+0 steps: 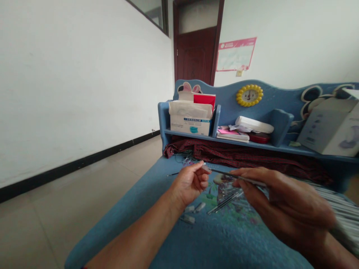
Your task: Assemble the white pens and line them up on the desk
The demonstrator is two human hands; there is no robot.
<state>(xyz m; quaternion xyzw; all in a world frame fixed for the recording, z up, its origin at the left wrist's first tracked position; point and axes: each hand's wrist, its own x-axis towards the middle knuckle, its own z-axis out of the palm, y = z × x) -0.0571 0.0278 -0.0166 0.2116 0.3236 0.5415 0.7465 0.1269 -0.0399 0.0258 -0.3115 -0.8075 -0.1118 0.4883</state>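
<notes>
Between its thumb and fingers, my left hand [190, 183] pinches a small pale, translucent plastic piece [206, 169]. My right hand [286, 203] is closed on a thin rod [226, 173], dark toward the left and lighter near the fingers. The rod's left tip reaches the plastic piece; whether it sits inside or only touches cannot be made out. Below my left hand, several small translucent pieces [188, 219] lie on the blue desk [157, 224]. A loose bunch of thin rods [226, 200] rests between my hands.
Many more silvery rods [343, 211] lie at the right, beyond my right hand. Folded red-and-black checked cloth [224, 152] runs along the desk's back. The shelf above bears a mask box [190, 125], papers [232, 136] and a large white box [328, 125]. A yellow-rimmed clock [249, 95] hangs behind.
</notes>
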